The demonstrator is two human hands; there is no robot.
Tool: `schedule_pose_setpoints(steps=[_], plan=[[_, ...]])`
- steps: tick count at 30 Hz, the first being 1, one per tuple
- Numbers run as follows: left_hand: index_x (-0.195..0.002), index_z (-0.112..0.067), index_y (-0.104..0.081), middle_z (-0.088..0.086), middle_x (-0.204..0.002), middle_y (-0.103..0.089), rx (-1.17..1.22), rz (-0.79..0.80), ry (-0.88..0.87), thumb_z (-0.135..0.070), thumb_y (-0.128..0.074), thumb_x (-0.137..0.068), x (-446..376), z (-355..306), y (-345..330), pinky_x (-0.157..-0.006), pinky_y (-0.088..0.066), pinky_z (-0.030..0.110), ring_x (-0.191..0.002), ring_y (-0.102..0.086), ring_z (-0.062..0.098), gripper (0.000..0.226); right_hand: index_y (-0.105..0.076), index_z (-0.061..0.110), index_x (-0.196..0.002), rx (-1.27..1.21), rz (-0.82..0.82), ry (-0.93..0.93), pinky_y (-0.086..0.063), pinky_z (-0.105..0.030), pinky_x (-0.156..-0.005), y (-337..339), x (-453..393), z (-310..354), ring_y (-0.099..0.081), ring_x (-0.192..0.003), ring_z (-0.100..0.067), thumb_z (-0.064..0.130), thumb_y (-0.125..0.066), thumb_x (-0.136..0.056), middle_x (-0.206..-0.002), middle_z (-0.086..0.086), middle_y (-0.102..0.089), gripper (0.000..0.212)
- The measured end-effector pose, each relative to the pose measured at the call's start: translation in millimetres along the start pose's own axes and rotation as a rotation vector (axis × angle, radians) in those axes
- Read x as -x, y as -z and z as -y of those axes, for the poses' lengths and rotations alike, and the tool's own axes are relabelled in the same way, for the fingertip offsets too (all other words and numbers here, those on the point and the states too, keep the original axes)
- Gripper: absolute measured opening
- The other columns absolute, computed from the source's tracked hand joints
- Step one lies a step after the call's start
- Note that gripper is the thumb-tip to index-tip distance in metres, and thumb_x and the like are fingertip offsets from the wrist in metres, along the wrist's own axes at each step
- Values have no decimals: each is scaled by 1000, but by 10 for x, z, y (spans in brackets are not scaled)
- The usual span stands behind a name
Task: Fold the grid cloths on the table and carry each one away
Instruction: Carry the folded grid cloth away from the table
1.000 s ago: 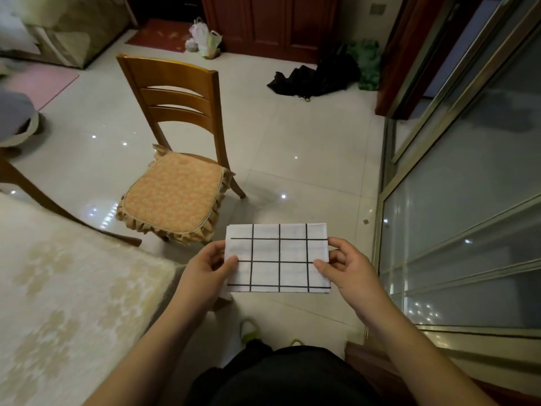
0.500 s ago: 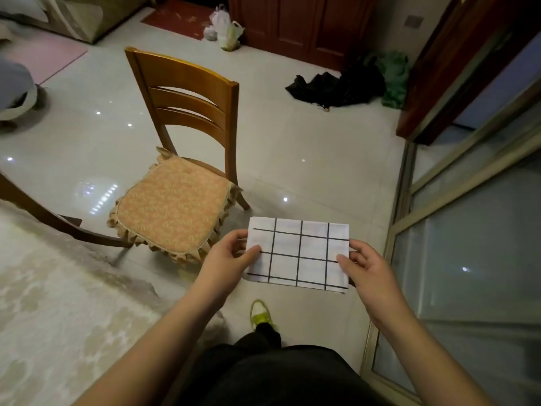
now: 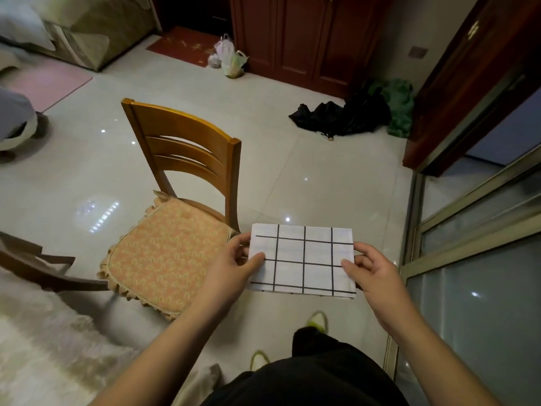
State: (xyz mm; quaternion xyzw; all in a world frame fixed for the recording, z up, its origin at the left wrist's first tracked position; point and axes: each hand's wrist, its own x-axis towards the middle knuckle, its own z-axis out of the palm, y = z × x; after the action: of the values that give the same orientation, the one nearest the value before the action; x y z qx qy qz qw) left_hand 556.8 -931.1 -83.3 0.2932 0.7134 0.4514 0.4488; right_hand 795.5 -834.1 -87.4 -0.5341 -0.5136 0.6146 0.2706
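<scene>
Nearest: dark trousers [image 3: 307, 379] and 2 pale slipper toes [image 3: 317, 321] on the floor. Folded grid cloth [image 3: 304, 259] held flat in the air above the floor, white with black lines, a neat rectangle. Left hand [image 3: 231, 268] pinching the cloth's left edge, thumb on top, fingers under. Right hand [image 3: 371, 271] pinching the right edge the same way. Low left, corner of a table [image 3: 44, 347] under a pale patterned cover, well apart from the cloth. Just left of the cloth, wooden chair [image 3: 181, 148] with an orange frilled seat cushion [image 3: 164, 253], back slats toward the room; part of a 2nd chair frame [image 3: 38, 265] at far left. Right side taken up by a sliding glass door [image 3: 480, 288] in a metal frame. Glossy pale tile floor [image 3: 292, 177] with small light reflections. Farther off, black fabric heap [image 3: 339, 115] with something green [image 3: 398, 104] beside it, plastic bags [image 3: 231, 58] against dark red wooden cabinets [image 3: 292, 33], a red mat [image 3: 184, 45], a pink mat [image 3: 46, 83] at left.
</scene>
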Motion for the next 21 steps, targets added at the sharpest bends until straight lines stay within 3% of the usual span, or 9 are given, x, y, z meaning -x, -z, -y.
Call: schedule_pose_setpoints(steps=[8, 12, 18, 21], plan=[[-127, -30, -55, -2, -101, -72, -45, -52, 24, -24, -65, -91, -1010, -419, -434, -77, -61, 40, -86, -72, 14, 38, -59, 31, -115, 17, 62, -3, -55, -20, -73, 345, -1146, 302, -71, -87, -10, 8, -64, -91, -93, 1, -73, 33], [-126, -31, -56, 3, -101, -73, -13, -65, 35, -21, -65, -91, -1511, -770, -702, -81, -59, 46, -88, -72, 19, 37, -59, 30, -117, 11, 82, 15, -54, -28, -85, 623, -1721, 614, -70, -90, -12, 11, -65, -91, -94, -1, -74, 33], [-123, -37, -54, -1, -100, -73, 13, -123, 21, -22, -65, -91, -2114, -1164, -922, -78, -60, 42, -86, -73, 15, 37, -58, 28, -125, 51, 130, 17, -52, -44, -96, 839, -2493, 981, -70, -96, -14, 18, -66, -91, -100, -3, -72, 37], [-120, -39, -53, -1, -102, -72, 45, -152, 52, -21, -64, -91, -2353, -1253, -901, -78, -60, 43, -87, -72, 14, 36, -57, 25, -127, 52, 164, 6, -51, -45, -98, 799, -2839, 1136, -70, -97, -15, 18, -67, -91, -100, -4, -72, 39]])
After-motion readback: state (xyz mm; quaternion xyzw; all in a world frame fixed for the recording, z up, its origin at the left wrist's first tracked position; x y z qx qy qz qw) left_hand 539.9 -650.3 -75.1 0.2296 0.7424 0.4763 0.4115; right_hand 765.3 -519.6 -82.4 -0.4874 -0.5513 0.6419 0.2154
